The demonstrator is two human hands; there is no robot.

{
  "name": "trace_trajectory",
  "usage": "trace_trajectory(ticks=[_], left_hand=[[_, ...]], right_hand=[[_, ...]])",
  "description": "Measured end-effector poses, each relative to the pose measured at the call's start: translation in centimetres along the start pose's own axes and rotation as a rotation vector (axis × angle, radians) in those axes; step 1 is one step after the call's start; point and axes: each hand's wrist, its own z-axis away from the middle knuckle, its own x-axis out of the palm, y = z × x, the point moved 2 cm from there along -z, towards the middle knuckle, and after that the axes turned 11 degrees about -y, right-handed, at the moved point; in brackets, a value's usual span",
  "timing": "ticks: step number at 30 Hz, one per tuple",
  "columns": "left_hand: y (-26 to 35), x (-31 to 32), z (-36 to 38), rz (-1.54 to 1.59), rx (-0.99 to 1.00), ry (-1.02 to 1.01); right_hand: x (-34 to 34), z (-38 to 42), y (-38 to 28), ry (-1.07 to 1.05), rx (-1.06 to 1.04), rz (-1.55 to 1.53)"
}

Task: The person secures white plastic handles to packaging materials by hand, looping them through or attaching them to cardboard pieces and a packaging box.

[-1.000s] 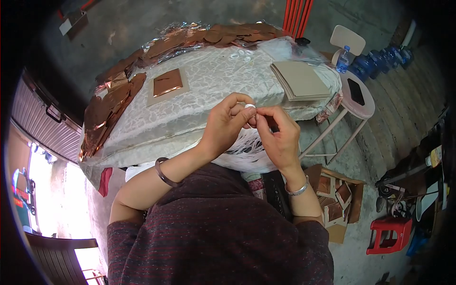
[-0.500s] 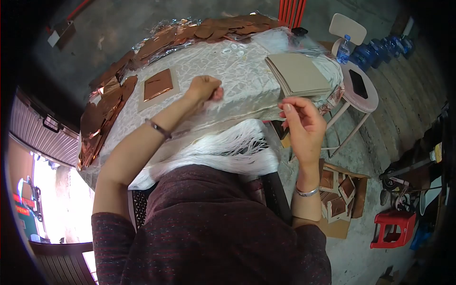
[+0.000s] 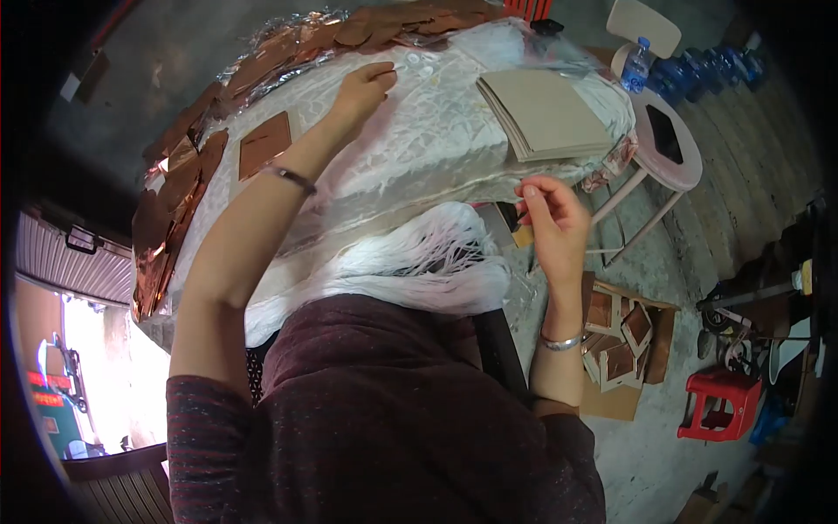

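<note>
You are facing a counter point(image 3: 454, 131) that is wearing a pale, patterned cloth. Beside it on your right, a round-topped seat point(image 3: 685, 170) is standing on thin metal legs, with a pale chair point(image 3: 646, 26) sitting just beyond. Large blue water bottles point(image 3: 698, 74) are lining the far side. Lower down, a red plastic stool point(image 3: 722, 384) is resting on the gray floor point(image 3: 646, 454). On your left, bright light point(image 3: 113, 375) is pouring in below a ribbed metal panel point(image 3: 52, 253), and a dark slatted chair point(image 3: 118, 493) is showing at the bottom.
</note>
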Motion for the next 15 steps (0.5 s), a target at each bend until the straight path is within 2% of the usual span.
trace_trajectory(ticks=[2, 4, 6, 8, 10, 12, 14, 15], left_hand=[[0.3, 0.7, 2.7, 0.067, 0.043, 0.022], [0.1, 1.7, 5.8, 0.234, 0.03, -0.125], [0.2, 3.3, 9.6, 0.203, -0.092, -0.297], [-2.5, 4.9, 12.4, -0.061, -0.096, -0.505], [-6.0, 6.7, 14.9, -0.429, 0.236, -0.603], [-7.4, 8.9, 17.4, -0.57, -0.051, -0.64], [-12.3, 10.8, 18.7, -0.761, -0.082, -0.821], [-9.5, 11.0, 19.7, -0.761, -0.076, -0.817]], right_hand=[[-0.5, -0.4, 2.5, -0.02, 0.008, 0.043], [-0.9, -0.6, 5.7, -0.117, 0.084, 0.256], [-1.4, -0.3, 7.7, -0.166, 0.105, 0.34], [-1.5, -0.1, 10.2, -0.345, 0.183, 0.395], [-1.5, 0.3, 10.4, -0.351, 0.166, 0.427], [-1.2, 1.2, 9.5, -0.392, 0.236, 0.564], [-1.5, 2.3, 10.1, -0.454, 0.255, 0.497], [-2.3, 3.0, 11.2, -0.547, 0.249, 0.485]])
